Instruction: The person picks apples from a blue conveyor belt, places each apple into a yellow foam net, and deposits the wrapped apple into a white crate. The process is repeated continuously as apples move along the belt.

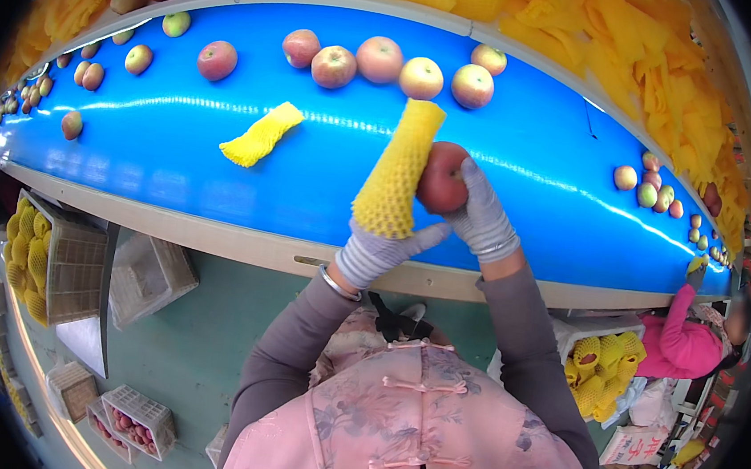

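My right hand point(486, 212), in a grey-and-white striped glove, holds a red apple point(444, 179) above the blue conveyor belt point(517, 227). On its left, a yellow foam net sleeve point(397, 173) stands up from my left hand point(380, 252), gloved the same way. The sleeve hides most of the left fingers; the thumb points towards the right hand. The sleeve's side overlaps the apple's edge in view, and whether they touch is unclear. Another foam net sleeve point(261, 134) lies flat on the belt to the left.
Several loose apples point(334, 67) rest along the belt's far side. Beyond the rim lies a heap of yellow foam sleeves point(607, 37). Crates of netted fruit stand at left point(78, 269) and right point(598, 374). Far right, a person in a pink top point(681, 338) reaches over the belt.
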A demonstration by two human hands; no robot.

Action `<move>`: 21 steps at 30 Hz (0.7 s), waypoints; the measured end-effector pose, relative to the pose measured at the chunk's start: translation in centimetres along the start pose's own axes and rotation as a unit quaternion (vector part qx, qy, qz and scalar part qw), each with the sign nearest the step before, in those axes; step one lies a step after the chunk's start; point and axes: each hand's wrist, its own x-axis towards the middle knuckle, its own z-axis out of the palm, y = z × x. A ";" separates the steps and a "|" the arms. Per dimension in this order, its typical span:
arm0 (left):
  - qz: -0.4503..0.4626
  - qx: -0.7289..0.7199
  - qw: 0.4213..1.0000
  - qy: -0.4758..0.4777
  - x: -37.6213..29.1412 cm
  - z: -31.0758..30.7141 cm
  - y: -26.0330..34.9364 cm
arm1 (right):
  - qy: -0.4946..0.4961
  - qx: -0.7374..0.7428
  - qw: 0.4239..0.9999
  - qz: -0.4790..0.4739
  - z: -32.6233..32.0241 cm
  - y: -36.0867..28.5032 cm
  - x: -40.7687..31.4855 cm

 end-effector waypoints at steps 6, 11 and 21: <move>-0.057 -0.057 0.997 0.015 0.3 1.7 2.3 | 0.019 -0.425 0.876 -0.226 1.0 -0.2 -3.6; -0.328 -0.607 0.724 0.011 -1.0 1.9 4.2 | 0.177 -0.369 0.890 -0.200 -3.0 -2.4 -4.3; -0.411 -0.673 0.605 -0.109 -4.3 6.0 7.4 | -0.216 -0.514 0.803 -0.211 -8.5 2.5 -7.4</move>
